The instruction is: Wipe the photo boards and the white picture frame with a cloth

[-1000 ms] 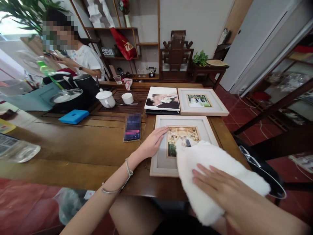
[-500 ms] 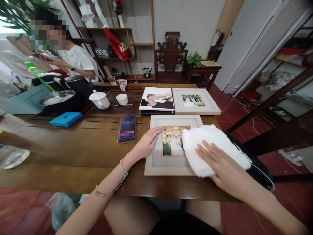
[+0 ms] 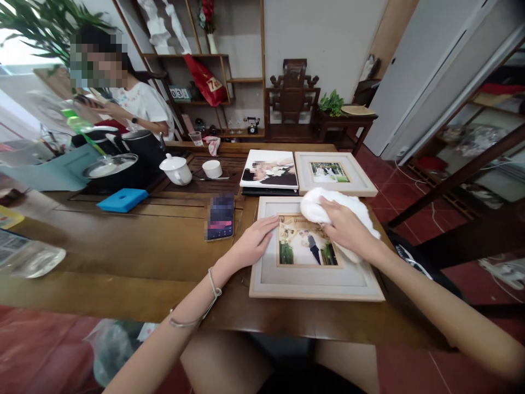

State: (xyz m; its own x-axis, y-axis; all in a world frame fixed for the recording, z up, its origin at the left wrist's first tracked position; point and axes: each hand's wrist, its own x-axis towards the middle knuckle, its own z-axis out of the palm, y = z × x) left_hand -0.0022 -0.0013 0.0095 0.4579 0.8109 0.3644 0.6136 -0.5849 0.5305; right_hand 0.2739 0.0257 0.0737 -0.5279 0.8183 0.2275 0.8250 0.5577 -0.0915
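Observation:
A pale wooden picture frame lies flat on the table, with a couple's photo in its middle. My left hand rests on the frame's left side, its fingers stretched out flat toward the photo's upper left corner. Pressed under my right hand is a bunched white cloth, which covers the frame's upper right part. The fingers of that hand curl over the cloth. Directly behind are a second framed photo and a white-edged photo panel on a dark base.
To the left lie a phone and a blue block. Farther back stand a lidded white cup, a small white bowl and a glass-lidded pot. A person sits beyond the table at back left.
My right hand has moved the cloth up and left, from the frame's right side to its upper right. More of the photo now shows. My left hand stays on the frame.

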